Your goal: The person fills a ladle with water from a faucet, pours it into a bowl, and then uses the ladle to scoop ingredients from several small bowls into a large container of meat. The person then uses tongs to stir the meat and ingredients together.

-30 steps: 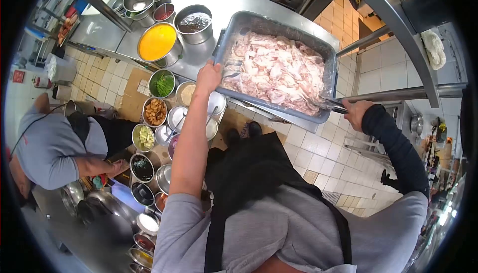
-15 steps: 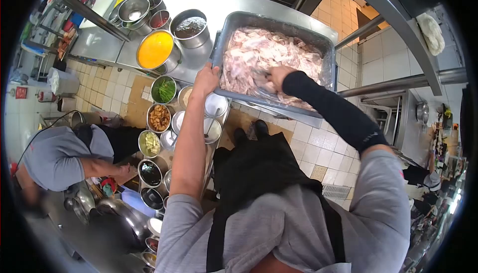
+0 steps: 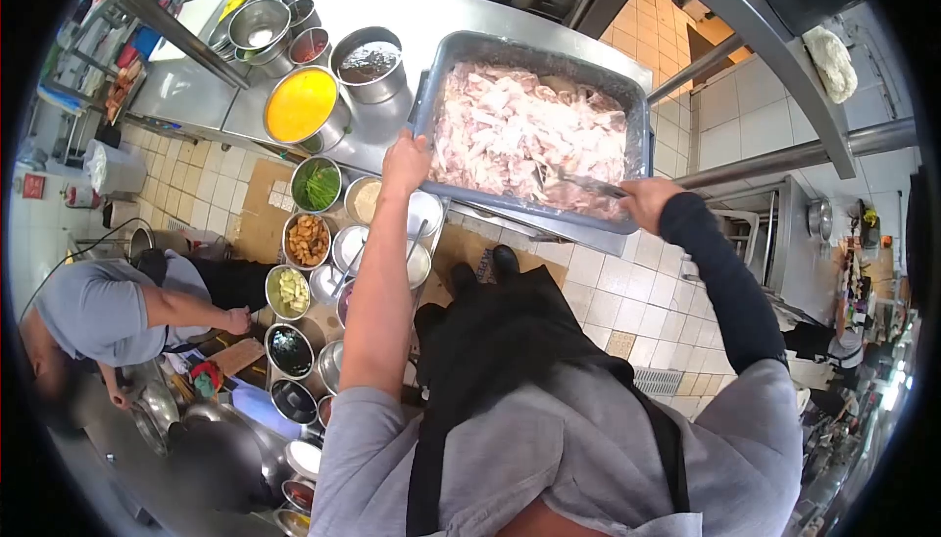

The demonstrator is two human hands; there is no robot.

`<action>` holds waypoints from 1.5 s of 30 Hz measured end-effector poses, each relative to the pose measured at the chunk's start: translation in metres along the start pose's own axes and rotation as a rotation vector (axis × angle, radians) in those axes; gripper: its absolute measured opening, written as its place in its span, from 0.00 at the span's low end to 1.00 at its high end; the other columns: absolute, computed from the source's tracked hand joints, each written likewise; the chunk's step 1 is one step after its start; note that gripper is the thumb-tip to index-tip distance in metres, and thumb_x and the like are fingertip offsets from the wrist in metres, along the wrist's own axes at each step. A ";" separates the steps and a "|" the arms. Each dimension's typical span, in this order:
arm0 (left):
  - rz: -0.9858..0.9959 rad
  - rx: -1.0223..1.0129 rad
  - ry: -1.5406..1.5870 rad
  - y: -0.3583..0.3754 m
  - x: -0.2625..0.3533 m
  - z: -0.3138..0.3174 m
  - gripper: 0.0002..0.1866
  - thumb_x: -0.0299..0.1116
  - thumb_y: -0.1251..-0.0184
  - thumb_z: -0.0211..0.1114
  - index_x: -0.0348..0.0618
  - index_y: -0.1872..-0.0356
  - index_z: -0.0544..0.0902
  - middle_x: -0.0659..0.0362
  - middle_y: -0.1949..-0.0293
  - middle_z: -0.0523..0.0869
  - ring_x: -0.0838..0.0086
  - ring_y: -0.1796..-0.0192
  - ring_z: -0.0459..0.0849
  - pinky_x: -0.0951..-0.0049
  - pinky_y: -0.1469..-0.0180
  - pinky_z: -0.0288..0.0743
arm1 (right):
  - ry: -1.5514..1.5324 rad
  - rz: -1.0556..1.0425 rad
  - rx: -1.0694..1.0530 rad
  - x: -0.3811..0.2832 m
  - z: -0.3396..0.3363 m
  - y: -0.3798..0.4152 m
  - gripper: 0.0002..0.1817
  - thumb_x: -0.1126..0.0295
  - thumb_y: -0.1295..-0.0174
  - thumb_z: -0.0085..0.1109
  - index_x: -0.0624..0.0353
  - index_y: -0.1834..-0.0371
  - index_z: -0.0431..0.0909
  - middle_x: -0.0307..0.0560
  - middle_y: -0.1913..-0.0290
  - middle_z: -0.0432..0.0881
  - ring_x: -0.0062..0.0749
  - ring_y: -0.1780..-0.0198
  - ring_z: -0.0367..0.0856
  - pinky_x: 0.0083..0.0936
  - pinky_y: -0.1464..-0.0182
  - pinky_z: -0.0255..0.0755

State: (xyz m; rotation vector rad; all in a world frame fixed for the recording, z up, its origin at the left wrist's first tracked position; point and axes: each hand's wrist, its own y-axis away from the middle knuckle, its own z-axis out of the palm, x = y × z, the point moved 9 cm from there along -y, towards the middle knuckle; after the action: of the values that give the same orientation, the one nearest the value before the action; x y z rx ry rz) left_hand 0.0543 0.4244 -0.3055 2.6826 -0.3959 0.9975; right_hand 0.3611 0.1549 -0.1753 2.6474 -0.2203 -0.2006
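A large grey metal tray (image 3: pixel 443 64) full of pale raw meat pieces (image 3: pixel 524 130) rests on the steel counter (image 3: pixel 431 3). My left hand (image 3: pixel 407 158) grips the tray's near left rim. At the tray's near right corner, my right hand (image 3: pixel 647 200), in a dark sleeve, holds metal tongs (image 3: pixel 586 184) whose tips lie in the meat.
Pots of orange sauce (image 3: pixel 302 106) and dark liquid (image 3: pixel 369 62) stand left of the tray. Several small bowls of ingredients (image 3: pixel 307 240) sit below them. A co-worker in grey (image 3: pixel 98 312) bends over woks at the left. A steel shelf post (image 3: pixel 784 52) crosses at the right.
My right hand has drawn back from the middle of the meat to the tray's near right corner. The left hand stayed on the rim.
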 end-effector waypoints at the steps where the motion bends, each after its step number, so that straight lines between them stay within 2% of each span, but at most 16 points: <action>1: -0.001 -0.012 0.003 -0.001 -0.001 0.000 0.20 0.39 0.24 0.55 0.28 0.47 0.78 0.29 0.53 0.85 0.36 0.44 0.83 0.45 0.41 0.74 | -0.035 -0.001 0.044 0.003 -0.020 0.011 0.18 0.60 0.31 0.56 0.66 0.59 0.85 0.66 0.62 0.86 0.60 0.55 0.86 0.48 0.49 0.78; 7: 0.020 -0.077 0.022 -0.005 -0.002 0.001 0.21 0.40 0.23 0.54 0.27 0.46 0.77 0.28 0.54 0.85 0.33 0.44 0.82 0.45 0.40 0.73 | 0.015 0.235 0.044 0.075 -0.034 -0.020 0.21 0.59 0.30 0.54 0.67 0.50 0.85 0.69 0.57 0.86 0.59 0.51 0.86 0.47 0.45 0.78; 12: 0.045 -0.093 0.027 -0.002 0.002 -0.002 0.21 0.41 0.22 0.53 0.27 0.48 0.77 0.27 0.55 0.84 0.32 0.45 0.82 0.44 0.41 0.73 | -0.159 0.308 0.118 0.141 0.042 -0.149 0.22 0.55 0.29 0.55 0.66 0.54 0.85 0.69 0.59 0.86 0.62 0.52 0.85 0.46 0.47 0.78; 16: 0.061 -0.082 0.041 -0.005 0.007 -0.001 0.21 0.41 0.22 0.54 0.27 0.47 0.77 0.27 0.55 0.84 0.32 0.46 0.82 0.44 0.42 0.73 | -0.284 0.073 0.115 0.056 0.043 -0.198 0.23 0.54 0.28 0.53 0.64 0.47 0.83 0.67 0.52 0.86 0.63 0.47 0.83 0.48 0.44 0.76; 19: 0.018 -0.060 0.017 -0.002 0.003 -0.002 0.21 0.41 0.22 0.54 0.27 0.47 0.77 0.27 0.54 0.84 0.33 0.45 0.82 0.44 0.42 0.74 | -0.239 -0.182 0.125 -0.020 0.029 -0.189 0.21 0.57 0.26 0.51 0.65 0.46 0.82 0.68 0.55 0.86 0.65 0.49 0.83 0.49 0.45 0.76; 20: 0.003 -0.052 0.007 -0.002 0.005 -0.002 0.21 0.41 0.22 0.55 0.27 0.47 0.77 0.27 0.54 0.84 0.33 0.45 0.82 0.45 0.42 0.74 | -0.199 -0.160 0.005 -0.028 0.033 -0.178 0.20 0.57 0.26 0.50 0.64 0.51 0.83 0.67 0.54 0.86 0.62 0.49 0.85 0.49 0.46 0.78; 22: -0.005 -0.067 0.036 -0.004 -0.002 0.002 0.22 0.41 0.22 0.55 0.27 0.47 0.77 0.27 0.54 0.84 0.33 0.45 0.82 0.45 0.42 0.74 | -0.044 -0.219 -0.041 -0.050 0.017 -0.138 0.18 0.59 0.25 0.50 0.63 0.47 0.78 0.67 0.64 0.85 0.64 0.58 0.85 0.50 0.54 0.78; 25: -0.001 -0.045 0.033 -0.001 -0.001 -0.002 0.22 0.41 0.22 0.55 0.27 0.46 0.78 0.27 0.53 0.84 0.34 0.44 0.82 0.46 0.41 0.74 | 0.099 -0.241 -0.109 -0.037 -0.002 -0.082 0.18 0.59 0.27 0.54 0.58 0.41 0.76 0.62 0.70 0.85 0.60 0.65 0.86 0.51 0.59 0.79; 28: 0.023 -0.047 0.075 -0.007 -0.013 0.005 0.23 0.42 0.22 0.55 0.27 0.45 0.77 0.28 0.51 0.84 0.35 0.42 0.81 0.48 0.40 0.74 | 0.192 -0.220 -0.186 -0.024 -0.048 -0.037 0.18 0.59 0.30 0.58 0.61 0.48 0.81 0.63 0.67 0.86 0.59 0.61 0.86 0.48 0.55 0.79; 32: -0.016 -0.100 0.096 -0.007 -0.015 0.004 0.24 0.42 0.22 0.55 0.26 0.42 0.77 0.28 0.48 0.83 0.36 0.40 0.80 0.49 0.38 0.73 | 0.171 0.014 0.006 0.034 -0.091 -0.034 0.19 0.59 0.30 0.55 0.64 0.52 0.84 0.63 0.62 0.87 0.59 0.54 0.86 0.48 0.50 0.79; 35: -0.019 -0.106 0.121 -0.006 -0.014 0.003 0.25 0.42 0.22 0.55 0.25 0.40 0.76 0.28 0.46 0.83 0.37 0.38 0.80 0.51 0.36 0.73 | 0.160 0.229 -0.072 0.097 -0.053 -0.085 0.22 0.57 0.29 0.51 0.67 0.55 0.85 0.68 0.60 0.86 0.59 0.54 0.86 0.47 0.48 0.79; 38: -0.015 -0.121 0.150 -0.007 -0.013 0.004 0.26 0.42 0.21 0.55 0.24 0.40 0.76 0.28 0.45 0.82 0.37 0.38 0.80 0.52 0.36 0.72 | 0.051 0.288 0.096 0.115 -0.016 -0.147 0.25 0.55 0.29 0.49 0.69 0.59 0.86 0.71 0.58 0.86 0.59 0.53 0.87 0.46 0.47 0.79; 40: 0.003 -0.115 0.146 -0.007 -0.008 -0.001 0.26 0.42 0.21 0.55 0.23 0.40 0.76 0.28 0.45 0.82 0.37 0.38 0.80 0.52 0.36 0.72 | -0.127 -0.012 0.095 0.116 0.027 -0.215 0.26 0.52 0.28 0.50 0.68 0.58 0.86 0.70 0.57 0.86 0.60 0.51 0.86 0.47 0.46 0.78; 42: 0.010 -0.121 0.142 -0.007 -0.005 0.001 0.26 0.42 0.21 0.55 0.23 0.40 0.76 0.27 0.46 0.82 0.36 0.38 0.80 0.52 0.36 0.72 | -0.238 -0.021 0.047 0.059 0.024 -0.230 0.26 0.51 0.28 0.50 0.67 0.58 0.86 0.69 0.56 0.86 0.60 0.49 0.85 0.48 0.46 0.77; 44: -0.007 -0.117 0.137 -0.007 -0.008 0.002 0.26 0.42 0.21 0.55 0.22 0.41 0.76 0.27 0.46 0.82 0.36 0.38 0.80 0.52 0.36 0.72 | -0.355 -0.239 0.082 0.010 0.029 -0.250 0.26 0.52 0.26 0.49 0.67 0.59 0.85 0.69 0.58 0.86 0.60 0.50 0.85 0.49 0.46 0.76; 45: -0.014 -0.115 0.129 -0.005 -0.010 0.001 0.26 0.42 0.21 0.55 0.22 0.42 0.76 0.27 0.46 0.83 0.36 0.38 0.80 0.52 0.36 0.72 | -0.238 -0.239 0.079 -0.019 0.023 -0.243 0.25 0.54 0.24 0.46 0.66 0.56 0.85 0.68 0.59 0.86 0.60 0.50 0.85 0.48 0.46 0.76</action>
State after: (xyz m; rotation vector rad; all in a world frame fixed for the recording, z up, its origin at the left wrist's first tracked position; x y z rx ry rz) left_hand 0.0497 0.4306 -0.3136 2.5005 -0.3949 1.1018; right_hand 0.3680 0.3610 -0.3071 2.7215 0.0130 -0.5984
